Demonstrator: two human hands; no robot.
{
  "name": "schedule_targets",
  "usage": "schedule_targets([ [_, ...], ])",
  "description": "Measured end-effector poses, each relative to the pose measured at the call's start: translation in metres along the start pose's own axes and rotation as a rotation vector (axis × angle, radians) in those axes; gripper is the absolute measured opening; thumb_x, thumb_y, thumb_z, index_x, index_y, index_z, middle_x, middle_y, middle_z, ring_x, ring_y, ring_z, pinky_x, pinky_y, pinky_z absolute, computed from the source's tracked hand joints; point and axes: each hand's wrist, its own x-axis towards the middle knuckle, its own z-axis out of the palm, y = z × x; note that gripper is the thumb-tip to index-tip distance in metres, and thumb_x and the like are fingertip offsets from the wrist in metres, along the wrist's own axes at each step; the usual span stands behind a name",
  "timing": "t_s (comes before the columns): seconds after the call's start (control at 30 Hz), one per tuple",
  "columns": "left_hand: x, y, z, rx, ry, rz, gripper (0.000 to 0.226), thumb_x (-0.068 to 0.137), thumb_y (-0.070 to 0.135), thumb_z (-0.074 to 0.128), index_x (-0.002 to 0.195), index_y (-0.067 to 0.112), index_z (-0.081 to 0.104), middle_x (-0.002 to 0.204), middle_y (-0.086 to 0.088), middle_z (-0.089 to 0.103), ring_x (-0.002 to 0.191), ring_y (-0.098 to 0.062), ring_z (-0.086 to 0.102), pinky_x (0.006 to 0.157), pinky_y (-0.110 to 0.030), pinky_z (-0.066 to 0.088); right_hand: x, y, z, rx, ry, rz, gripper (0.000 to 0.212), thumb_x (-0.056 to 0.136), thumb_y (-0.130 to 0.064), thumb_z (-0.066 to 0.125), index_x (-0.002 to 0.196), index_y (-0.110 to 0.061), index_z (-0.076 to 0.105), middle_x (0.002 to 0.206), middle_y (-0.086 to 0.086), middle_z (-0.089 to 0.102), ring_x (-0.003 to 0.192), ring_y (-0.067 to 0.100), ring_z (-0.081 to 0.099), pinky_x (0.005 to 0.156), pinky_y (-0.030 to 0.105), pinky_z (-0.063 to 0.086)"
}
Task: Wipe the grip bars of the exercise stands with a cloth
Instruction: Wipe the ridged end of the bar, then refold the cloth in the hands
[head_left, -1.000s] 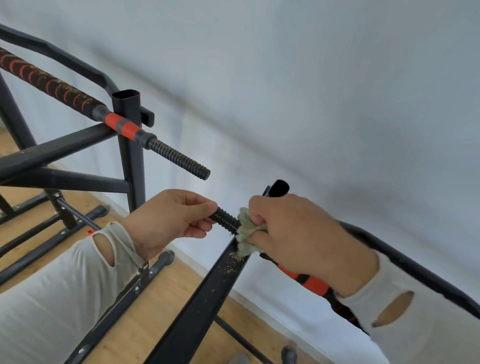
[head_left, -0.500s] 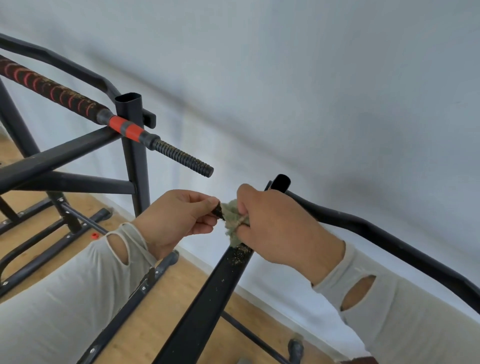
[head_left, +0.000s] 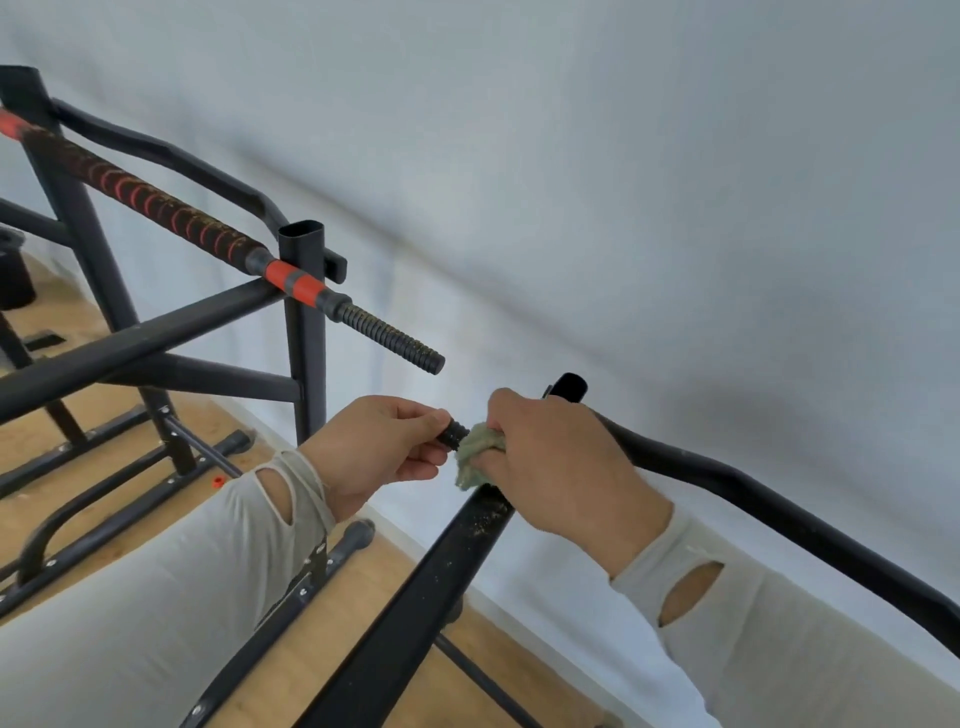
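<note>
Matt black metal stand frame, ribbed bar end, soft cloth.

near grip bar: mostly hidden under right hand and cloth
far grip bar: left end cut by edge
floor object: cut off, unidentifiable

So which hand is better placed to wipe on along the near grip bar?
The right hand. It already grips the green cloth wrapped against the near grip bar, while the left hand only pinches the bar's threaded tip, steadying it.
</note>
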Motion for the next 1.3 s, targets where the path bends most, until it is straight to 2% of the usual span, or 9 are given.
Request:
schedule_targets([
  [0.13,0.0,0.0,0.001,-0.012,-0.01,-0.017,0.022,0.1,0.017,0.062,0.105,0.0,0.074,0.094,-0.015,0.077,0.075,-0.015,0.072,0.071,-0.027,0.06,0.023,-0.013,0.008,0.143,0.043,-0.012,0.015,0.101,-0.029,0.057,0.103,-0.022,0.044,0.081,-0.002,0.057,0.072,0.018,0.056,0.056,0.032,0.041],
  [0.27,0.001,-0.001,0.003,0.021,0.024,-0.006,0.022,0.1,0.017,0.062,0.104,0.0,0.074,0.094,-0.019,0.076,0.079,-0.02,0.07,0.074,-0.029,0.061,0.014,0.001,0.005,0.115,0.008,-0.054,0.018,0.096,-0.027,0.06,0.103,-0.018,0.045,0.085,0.002,0.061,0.075,0.022,0.058,0.064,0.039,0.051],
  [0.4,-0.004,0.006,0.006,0.075,0.078,-0.018,0.021,0.099,0.017,0.063,0.105,0.0,0.074,0.087,-0.015,0.074,0.07,-0.016,0.067,0.066,-0.025,0.059,-0.015,0.019,-0.007,0.012,-0.078,-0.048,0.015,0.098,-0.022,0.057,0.102,-0.018,0.043,0.083,0.001,0.057,0.07,0.017,0.054,0.062,0.036,0.046],
  [0.53,-0.016,0.017,0.009,0.153,0.114,-0.039,0.021,0.099,0.022,0.064,0.108,0.005,0.072,0.099,-0.015,0.077,0.085,-0.019,0.073,0.077,-0.032,0.063,-0.036,0.039,-0.024,0.024,-0.007,0.02,0.012,0.098,-0.026,0.057,0.102,-0.023,0.046,0.086,-0.001,0.058,0.075,0.015,0.056,0.061,0.032,0.042],
  [0.67,-0.049,0.037,0.006,0.369,0.131,0.001,0.016,0.098,0.032,0.064,0.11,0.021,0.065,0.112,-0.001,0.072,0.099,-0.016,0.072,0.082,-0.032,0.061,-0.056,0.05,-0.035,0.416,0.139,0.108,0.015,0.091,-0.041,0.069,0.094,-0.033,0.056,0.087,-0.008,0.067,0.078,0.011,0.063,0.068,0.032,0.05],
  [0.83,-0.114,0.063,0.017,0.526,0.176,0.187,0.026,0.096,0.042,0.063,0.118,0.028,0.067,0.103,0.009,0.075,0.095,-0.007,0.072,0.089,-0.033,0.061,-0.068,0.018,-0.035,0.912,0.167,0.021,0.017,0.088,-0.042,0.075,0.094,-0.029,0.068,0.091,-0.004,0.077,0.083,0.018,0.075,0.085,0.046,0.061],
  [1.07,-0.22,0.071,-0.004,0.061,0.158,0.193,0.048,0.096,0.052,0.052,0.123,0.016,0.069,0.121,-0.01,0.073,0.112,-0.025,0.068,0.1,-0.044,0.052,-0.074,-0.082,-0.044,1.317,0.023,-0.18,0.005,0.096,-0.025,0.072,0.095,-0.024,0.076,0.093,-0.005,0.079,0.087,0.015,0.077,0.082,0.04,0.064],
  [1.23,-0.299,0.055,-0.04,-0.288,0.407,0.348,0.043,0.085,0.025,0.069,0.124,0.006,0.064,0.116,-0.015,0.073,0.097,-0.023,0.069,0.074,-0.033,0.059,-0.094,-0.158,-0.051,1.369,-0.065,-0.301,0.012,0.1,-0.03,0.063,0.104,-0.026,0.075,0.095,-0.007,0.078,0.091,0.012,0.075,0.068,0.026,0.061],
  [1.3,-0.327,0.053,-0.05,-0.349,0.52,0.422,0.038,0.081,0.019,0.069,0.117,0.007,0.065,0.111,-0.015,0.074,0.091,-0.022,0.072,0.067,-0.031,0.06,-0.107,-0.187,-0.056,1.418,-0.122,-0.304,0.018,0.102,-0.038,0.059,0.106,-0.027,0.073,0.097,-0.005,0.077,0.09,0.013,0.075,0.069,0.028,0.061],
])
